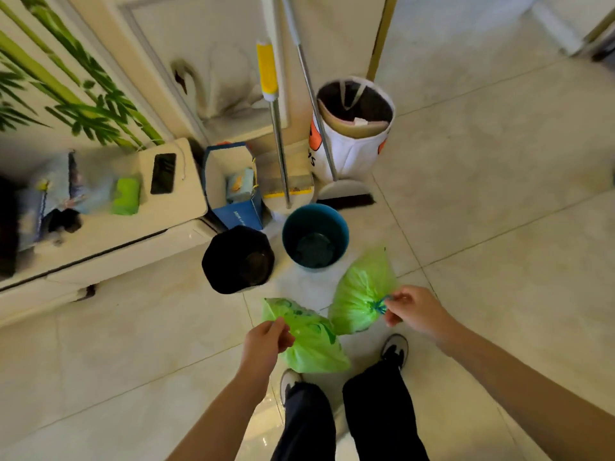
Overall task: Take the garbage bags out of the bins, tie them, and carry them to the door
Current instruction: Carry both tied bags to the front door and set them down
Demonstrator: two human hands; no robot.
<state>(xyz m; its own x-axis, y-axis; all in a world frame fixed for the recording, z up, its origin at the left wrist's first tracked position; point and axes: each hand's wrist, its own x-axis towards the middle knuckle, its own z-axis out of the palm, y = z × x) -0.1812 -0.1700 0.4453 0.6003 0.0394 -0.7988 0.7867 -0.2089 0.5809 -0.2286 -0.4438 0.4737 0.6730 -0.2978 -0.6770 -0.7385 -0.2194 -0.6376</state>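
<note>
Two green garbage bags hang above the tiled floor in front of my feet. My left hand (266,341) pinches the top of the left bag (312,344). My right hand (412,311) pinches the gathered neck of the right bag (359,297), where a blue drawstring knot shows. Behind them stand a black bin (238,261) and a blue bin (314,236), both without liners.
A white cabinet (109,241) with clutter is at the left. A blue paper bag (233,194), a mop (276,128), a broom with dustpan (332,181) and a white fabric basket (356,124) stand against the wall behind the bins. Open tiled floor (499,194) lies to the right.
</note>
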